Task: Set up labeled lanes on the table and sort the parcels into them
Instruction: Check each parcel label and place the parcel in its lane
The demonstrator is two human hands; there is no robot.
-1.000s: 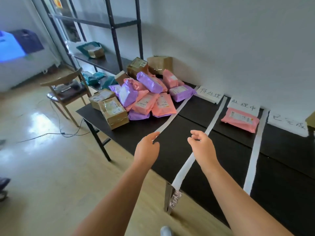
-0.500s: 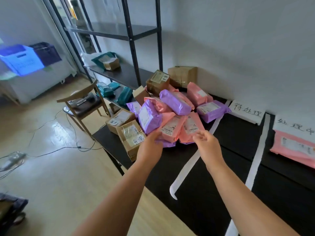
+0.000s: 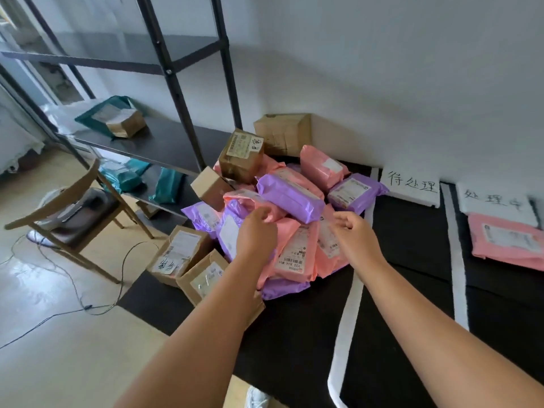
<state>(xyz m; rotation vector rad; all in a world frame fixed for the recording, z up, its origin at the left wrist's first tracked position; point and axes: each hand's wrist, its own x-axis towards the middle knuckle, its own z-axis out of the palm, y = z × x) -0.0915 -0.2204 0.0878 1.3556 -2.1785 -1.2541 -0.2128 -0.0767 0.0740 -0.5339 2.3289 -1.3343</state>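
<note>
Two boxes (image 3: 176, 256) with stickers lie at the table (image 3: 294, 334) edge beside the pile (image 3: 294, 198). The left hand (image 3: 256, 234) touches a pink mailer (image 3: 244, 200) with curled fingers; whether it grips, I cannot tell. The right hand (image 3: 354, 234) hovers over the pile, loosely bent and empty. Past a white strip (image 3: 350, 304), cards read 待处理 (image 3: 410, 184) and 处理中 (image 3: 494, 201), the second with a pink parcel (image 3: 506, 242) below it.

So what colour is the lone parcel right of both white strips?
Pink flat plastic mailer, head view.
</note>
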